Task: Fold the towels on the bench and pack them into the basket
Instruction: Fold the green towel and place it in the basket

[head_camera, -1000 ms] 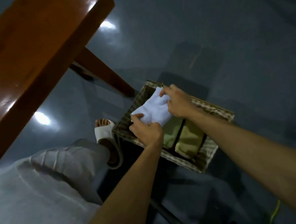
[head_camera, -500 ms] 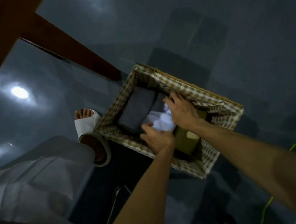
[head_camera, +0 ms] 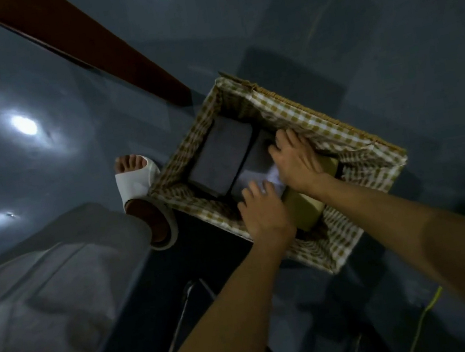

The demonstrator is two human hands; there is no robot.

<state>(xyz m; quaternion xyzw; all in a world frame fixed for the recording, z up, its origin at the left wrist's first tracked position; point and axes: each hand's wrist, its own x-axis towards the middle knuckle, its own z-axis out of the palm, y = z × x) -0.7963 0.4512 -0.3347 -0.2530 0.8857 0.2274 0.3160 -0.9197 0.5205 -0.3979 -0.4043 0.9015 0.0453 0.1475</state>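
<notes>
A wicker basket with a checked cloth lining stands on the dark floor. Inside it a folded grey towel lies at the left and folded olive towels at the right. Between them sits a folded white towel, mostly hidden by my hands. My left hand rests on its near end with fingers laid flat. My right hand presses down on its far end, fingers spread and straight.
The brown wooden bench leg slants down to the floor just left of the basket. My foot in a white sandal stands beside the basket's left wall. A yellow-green cable runs along the floor at the right.
The white towel went from above the basket down into the gap between the grey and olive towels. Both hands followed it in and now press flat on it.
</notes>
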